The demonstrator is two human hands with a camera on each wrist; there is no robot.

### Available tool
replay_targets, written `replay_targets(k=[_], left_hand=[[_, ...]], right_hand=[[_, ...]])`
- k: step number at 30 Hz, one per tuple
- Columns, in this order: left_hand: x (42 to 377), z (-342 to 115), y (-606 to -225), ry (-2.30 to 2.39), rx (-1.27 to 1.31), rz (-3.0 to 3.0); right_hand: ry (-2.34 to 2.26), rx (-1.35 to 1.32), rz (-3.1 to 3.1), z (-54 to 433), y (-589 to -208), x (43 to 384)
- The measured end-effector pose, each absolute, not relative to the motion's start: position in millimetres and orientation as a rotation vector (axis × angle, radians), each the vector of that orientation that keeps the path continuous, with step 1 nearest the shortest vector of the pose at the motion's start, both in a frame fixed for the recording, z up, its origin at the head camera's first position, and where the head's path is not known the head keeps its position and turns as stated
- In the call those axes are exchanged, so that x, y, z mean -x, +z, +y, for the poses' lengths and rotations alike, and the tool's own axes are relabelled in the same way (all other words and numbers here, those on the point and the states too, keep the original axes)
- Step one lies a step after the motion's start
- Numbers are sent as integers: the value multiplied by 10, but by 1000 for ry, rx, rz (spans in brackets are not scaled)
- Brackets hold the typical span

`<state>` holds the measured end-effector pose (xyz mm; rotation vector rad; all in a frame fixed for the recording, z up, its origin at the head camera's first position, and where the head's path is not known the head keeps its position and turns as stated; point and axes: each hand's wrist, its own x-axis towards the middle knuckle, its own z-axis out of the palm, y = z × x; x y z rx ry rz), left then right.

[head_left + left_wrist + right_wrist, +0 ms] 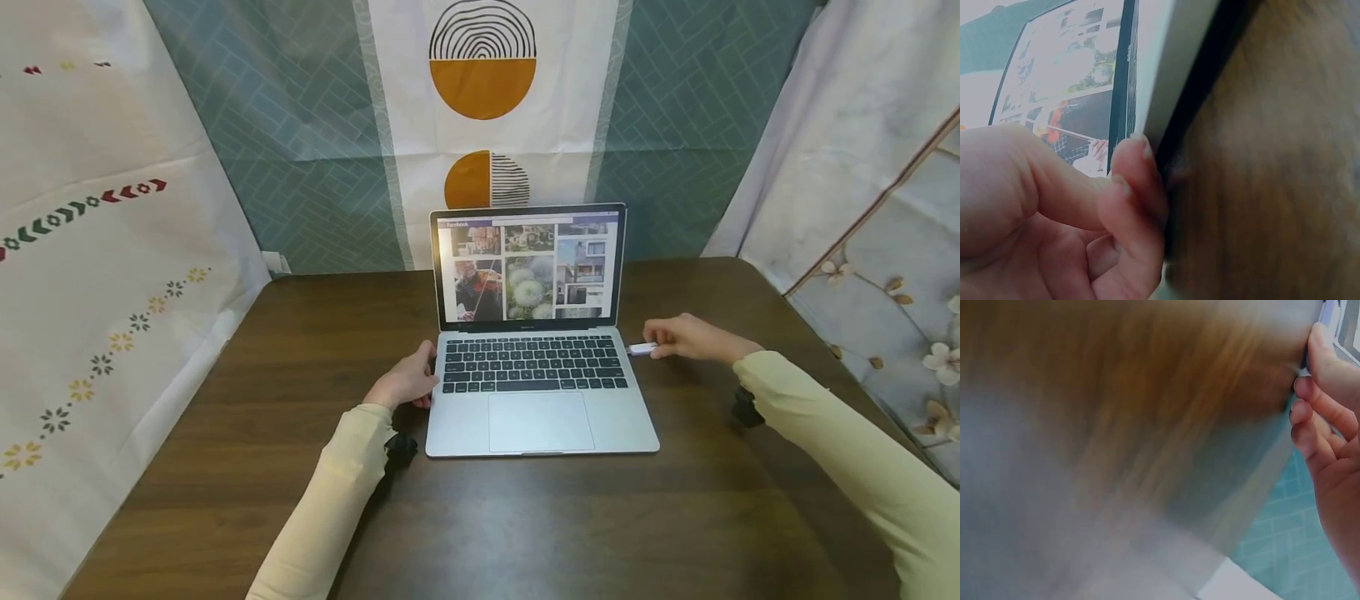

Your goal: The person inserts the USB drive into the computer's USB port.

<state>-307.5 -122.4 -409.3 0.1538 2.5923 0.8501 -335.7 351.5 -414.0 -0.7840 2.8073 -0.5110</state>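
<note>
An unfolded laptop (536, 421) stands on the wooden table, its lit screen showing a page of several pictures. At its left edge, beside the keyboard, my left hand (407, 377) grips the side of the base with curled fingers. The left wrist view shows the fingertips (1138, 156) against the laptop's pale edge (1182, 56). On the other side, my right hand (690, 337) pinches a small white USB stick (642, 348) between thumb and fingers. The stick's inner end meets the laptop's right edge; whether it sits in a port cannot be told.
The dark brown wooden table (525, 533) extends around the laptop. A patterned green and white cloth (300, 125) hangs behind it. White printed cloths hang at the left (112, 292) and right (862, 167). Each wrist carries a black device.
</note>
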Motion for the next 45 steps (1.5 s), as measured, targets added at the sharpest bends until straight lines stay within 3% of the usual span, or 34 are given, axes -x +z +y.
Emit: replay_targets(k=[22, 35, 45], left_hand=[[3089, -1241, -4146, 906, -213, 2562], [3101, -1200, -4145, 915, -159, 2570], [3118, -1204, -4134, 869, -132, 2574]], right_hand=[[-629, 816, 2834, 3522, -4241, 3294], [-313, 853, 2815, 3514, -4101, 3297], [-327, 866, 2842, 3470, -4086, 3271]])
